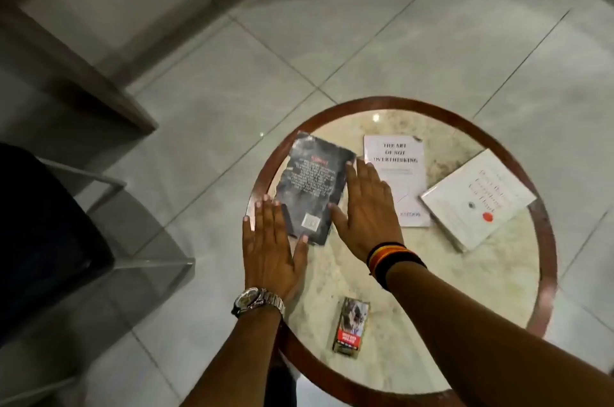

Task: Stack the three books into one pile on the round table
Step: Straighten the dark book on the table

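Small box (351,327) nearest; hands (269,252) flanking dark book (312,187).

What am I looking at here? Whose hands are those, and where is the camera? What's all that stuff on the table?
The camera sits on a person's head and looks down, so you see their own two arms. The left hand wears a watch and the right hand wears striped bands. Both are flat and open on either side of a dark book; the fingers are not gripping anything. Below them is a round table with a reddish rim. Beside the dark book lies a white book titled The Art of Not Overthinking, and further right another pale book, tilted. The books are not stacked yet. Near the person lies a small box; I cannot tell what it holds.
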Tool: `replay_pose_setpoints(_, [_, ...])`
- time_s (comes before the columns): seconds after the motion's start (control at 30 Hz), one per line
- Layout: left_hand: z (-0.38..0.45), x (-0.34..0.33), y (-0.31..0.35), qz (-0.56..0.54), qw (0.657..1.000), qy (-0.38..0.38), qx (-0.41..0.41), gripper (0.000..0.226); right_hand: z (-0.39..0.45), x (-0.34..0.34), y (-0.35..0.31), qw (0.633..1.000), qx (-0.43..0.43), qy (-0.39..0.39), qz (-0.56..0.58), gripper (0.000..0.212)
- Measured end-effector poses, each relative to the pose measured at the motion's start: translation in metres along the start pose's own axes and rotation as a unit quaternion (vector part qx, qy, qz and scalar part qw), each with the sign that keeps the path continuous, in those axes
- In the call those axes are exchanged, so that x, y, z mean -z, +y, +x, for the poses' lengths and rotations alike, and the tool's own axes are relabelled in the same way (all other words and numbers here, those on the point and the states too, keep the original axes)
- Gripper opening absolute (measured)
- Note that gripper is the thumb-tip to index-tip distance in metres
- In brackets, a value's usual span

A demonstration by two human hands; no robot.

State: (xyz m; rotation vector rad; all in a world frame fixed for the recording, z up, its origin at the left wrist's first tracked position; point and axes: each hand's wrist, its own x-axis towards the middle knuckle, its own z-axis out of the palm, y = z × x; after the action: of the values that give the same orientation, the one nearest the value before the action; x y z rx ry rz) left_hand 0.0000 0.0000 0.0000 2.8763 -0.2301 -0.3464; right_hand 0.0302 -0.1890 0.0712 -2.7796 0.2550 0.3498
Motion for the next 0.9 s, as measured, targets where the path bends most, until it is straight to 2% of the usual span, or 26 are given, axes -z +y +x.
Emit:
replay_pose_setpoints(0.1, [-0.012,-0.022,-0.006,-0.028,0.995,0.022,0.093,0.087,0.009,-0.022,-0.007,0.999,-0.013,-0.002,0.046,0.067])
replay_pose_setpoints(0.2, [-0.025,-0.039,-0.002,-0.048,0.988,0.043,0.142,0.088,0.013,-0.034,-0.019,0.996,-0.066,0.0,0.056,0.055])
replay_pose_setpoints(0.3, [-0.022,-0.046,0.001,-0.029,0.984,0.069,0.16,0.088,0.019,-0.037,-0.031,0.984,-0.156,0.011,0.084,0.071])
replay_pose_setpoints(0.4, [-0.02,-0.05,0.001,-0.012,0.984,0.068,0.164,0.087,0.032,-0.041,-0.045,0.965,-0.238,-0.003,0.111,0.095])
replay_pose_setpoints(0.5, [-0.02,-0.051,-0.001,0.002,0.986,0.054,0.157,0.087,0.045,-0.04,-0.058,0.944,-0.303,-0.019,0.132,0.107])
replay_pose_setpoints(0.77, [-0.02,-0.05,-0.002,0.002,0.988,0.024,0.155,0.087,0.069,-0.039,-0.066,0.887,-0.394,-0.04,0.236,0.117])
replay_pose_setpoints(0.9, [-0.021,-0.052,-0.003,0.001,0.988,0.032,0.148,0.087,0.069,-0.038,-0.064,0.854,-0.412,-0.034,0.315,0.106])
